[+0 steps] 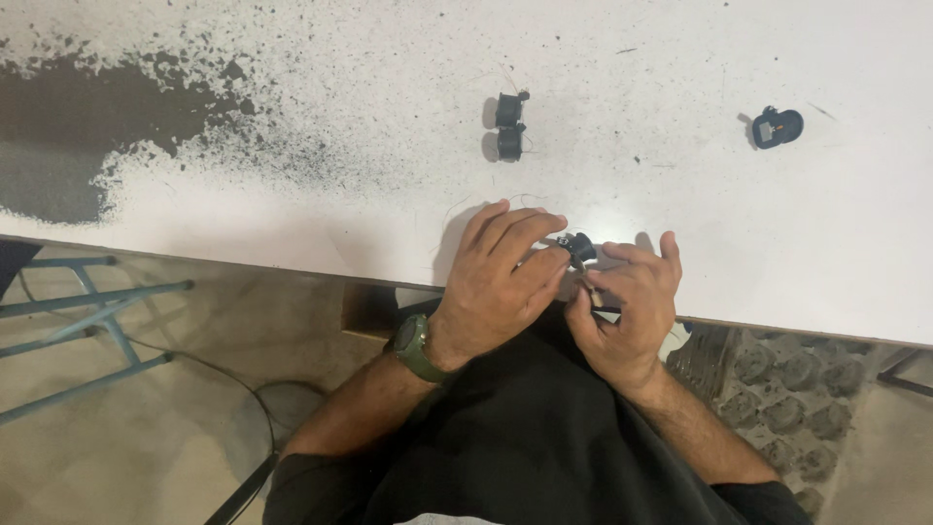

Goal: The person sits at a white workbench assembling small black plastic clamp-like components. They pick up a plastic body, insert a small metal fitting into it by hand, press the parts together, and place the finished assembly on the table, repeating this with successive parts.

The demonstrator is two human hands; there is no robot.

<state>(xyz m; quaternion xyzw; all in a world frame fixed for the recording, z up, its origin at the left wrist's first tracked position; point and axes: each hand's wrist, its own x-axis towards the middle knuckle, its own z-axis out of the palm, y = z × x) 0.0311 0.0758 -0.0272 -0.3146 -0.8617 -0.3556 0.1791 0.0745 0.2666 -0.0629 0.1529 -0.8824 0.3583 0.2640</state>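
The head view looks down at two hands working close together at the near edge of a white counter (pixel 739 243). The left hand (pixel 501 282), with a green watch (pixel 413 347) on its wrist, pinches a small black part (pixel 580 246) between thumb and fingertips, right at the counter edge. The right hand (pixel 627 311) is just beside it, fingers curled; it seems to pinch a thin black piece (pixel 604 310) and perhaps a fine wire, but this is too small to tell surely. So both hands are closed in a fine grip, touching or nearly touching around the part.

In my judgement the step in hand is a fitting or threading on this small part, and the next move calls for steady fingertips and a slow, exact motion.

Beyond the hands, farther on the counter, stand two black spool-like parts (pixel 509 126) together, and far beyond the right hand lies another black part with a blue face (pixel 777 127). Beyond the left hand the white surface is worn to a dark patch (pixel 68 136).
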